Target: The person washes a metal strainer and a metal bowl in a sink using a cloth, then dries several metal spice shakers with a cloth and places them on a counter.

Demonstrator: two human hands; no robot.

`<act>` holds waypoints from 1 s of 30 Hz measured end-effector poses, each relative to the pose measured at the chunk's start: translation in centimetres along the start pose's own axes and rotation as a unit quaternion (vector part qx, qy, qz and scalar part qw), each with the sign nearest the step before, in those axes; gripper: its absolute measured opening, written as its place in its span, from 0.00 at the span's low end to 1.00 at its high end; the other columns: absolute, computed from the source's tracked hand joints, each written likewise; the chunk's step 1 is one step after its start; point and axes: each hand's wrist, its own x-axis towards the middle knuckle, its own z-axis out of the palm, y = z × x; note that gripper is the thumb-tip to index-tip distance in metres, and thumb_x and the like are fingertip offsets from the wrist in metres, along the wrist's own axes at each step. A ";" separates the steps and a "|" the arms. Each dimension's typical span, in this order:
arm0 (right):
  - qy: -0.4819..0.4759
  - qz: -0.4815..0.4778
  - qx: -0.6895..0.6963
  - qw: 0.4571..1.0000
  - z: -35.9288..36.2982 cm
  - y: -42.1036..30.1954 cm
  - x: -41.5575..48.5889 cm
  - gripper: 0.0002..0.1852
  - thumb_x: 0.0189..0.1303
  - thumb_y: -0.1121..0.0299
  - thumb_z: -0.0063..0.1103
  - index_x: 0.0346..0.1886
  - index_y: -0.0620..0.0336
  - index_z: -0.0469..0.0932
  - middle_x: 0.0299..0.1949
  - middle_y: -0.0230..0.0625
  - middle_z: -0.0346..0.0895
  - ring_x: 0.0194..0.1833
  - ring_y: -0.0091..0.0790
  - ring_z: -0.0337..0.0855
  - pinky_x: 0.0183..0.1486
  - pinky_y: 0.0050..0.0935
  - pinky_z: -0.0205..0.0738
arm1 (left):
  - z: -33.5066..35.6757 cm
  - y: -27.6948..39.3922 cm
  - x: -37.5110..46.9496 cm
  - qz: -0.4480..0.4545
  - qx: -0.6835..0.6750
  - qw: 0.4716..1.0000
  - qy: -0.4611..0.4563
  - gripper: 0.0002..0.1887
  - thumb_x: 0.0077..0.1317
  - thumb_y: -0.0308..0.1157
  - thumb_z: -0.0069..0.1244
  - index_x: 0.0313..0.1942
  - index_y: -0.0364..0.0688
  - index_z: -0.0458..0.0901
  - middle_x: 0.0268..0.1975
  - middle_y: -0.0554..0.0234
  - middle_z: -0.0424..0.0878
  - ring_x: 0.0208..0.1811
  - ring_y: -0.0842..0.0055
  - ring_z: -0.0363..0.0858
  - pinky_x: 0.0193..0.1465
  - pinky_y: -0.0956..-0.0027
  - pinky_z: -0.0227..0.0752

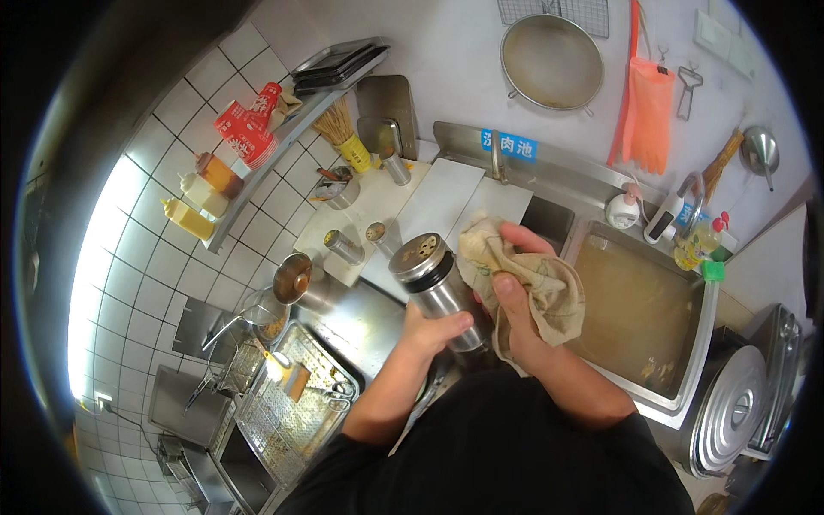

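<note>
My left hand point(432, 329) grips a stainless steel shaker point(444, 296) around its lower body. The shaker is tilted, and its perforated metal lid point(418, 256) faces up and to the left, with a black band below it. A crumpled beige cloth point(515, 277) is bunched in my right hand point(520, 315), just right of the shaker. Thumb and fingers press into its folds. Whether the cloth touches the shaker is hard to tell. Beyond my hands, several smaller metal shakers point(344, 247) stand on the pale counter board point(380, 199).
At right is a sink point(634, 315) of murky water, with a soap pump bottle point(623, 209) on its rim. A lidded steel pot point(734, 412) stands at lower right. To the left are a wire rack tray point(290, 412) holding scissors point(339, 395) and a brush point(293, 380), and a wall shelf point(277, 161) with sauce bottles point(205, 193).
</note>
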 end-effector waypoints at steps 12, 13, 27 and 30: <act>-0.001 -0.029 -0.101 0.994 0.1 0.0 1.6 0.05 0.69 0.73 0.70 0.42 0.65 0.89 0.48 0.41 0.85 0.45 0.35 0.86 0.52 0.30 0.80 | 3.5 -0.2 -0.7 0.159 0.298 0.941 0.013 0.31 0.56 0.24 0.70 0.61 0.35 0.79 0.56 0.58 0.86 0.57 0.72 0.84 0.60 0.64 0.78; -0.003 -0.066 -0.127 0.990 0.0 0.1 1.3 0.05 0.69 0.74 0.69 0.42 0.65 0.88 0.47 0.42 0.85 0.46 0.36 0.86 0.51 0.30 0.79 | 3.4 -0.1 -0.9 0.159 0.317 0.935 0.003 0.31 0.57 0.24 0.70 0.61 0.35 0.79 0.57 0.59 0.86 0.57 0.72 0.84 0.60 0.64 0.78; -0.040 -0.225 -0.187 0.955 0.2 -2.4 1.3 0.10 0.66 0.83 0.65 0.49 0.62 0.84 0.43 0.40 0.78 0.42 0.37 0.79 0.48 0.32 0.75 | 6.0 1.5 -1.1 0.172 0.313 0.934 0.029 0.24 0.55 0.25 0.71 0.53 0.36 0.84 0.48 0.60 0.90 0.50 0.74 0.88 0.54 0.66 0.80; -0.067 -0.204 -0.169 0.962 -0.5 -2.5 1.7 0.09 0.66 0.79 0.62 0.49 0.61 0.83 0.46 0.42 0.75 0.45 0.37 0.76 0.49 0.32 0.73 | 6.3 1.7 -1.0 0.181 0.358 0.916 -0.011 0.31 0.55 0.22 0.71 0.60 0.36 0.79 0.54 0.59 0.87 0.55 0.74 0.86 0.58 0.65 0.79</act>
